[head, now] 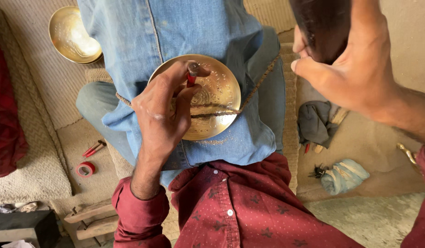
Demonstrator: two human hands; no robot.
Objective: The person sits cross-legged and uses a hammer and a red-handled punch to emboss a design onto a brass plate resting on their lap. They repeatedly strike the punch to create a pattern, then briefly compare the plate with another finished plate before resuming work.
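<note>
Brass is the metal of the round dish (212, 98) lying face up on a lap covered with blue denim cloth (175, 32), near the middle of the view. A twisted cord (256, 85) runs across the dish from about nine o'clock to two o'clock and pins it against the cloth. The left hand (159, 117) sits over the dish's nine o'clock side, fingers pinched around a short punch (192, 73) with a red shaft, its tip set on the engraved surface near eleven o'clock of the dish. The right hand (355, 69) is raised at two o'clock of the view, clenched around a dark wooden mallet (322, 27). A second brass bowl (74, 34) rests at ten o'clock on the woven mat. At eight o'clock lie a roll of red tape (85, 169) and a red-handled tool (94, 148); at four o'clock a pale blue rag (345, 175).
</note>
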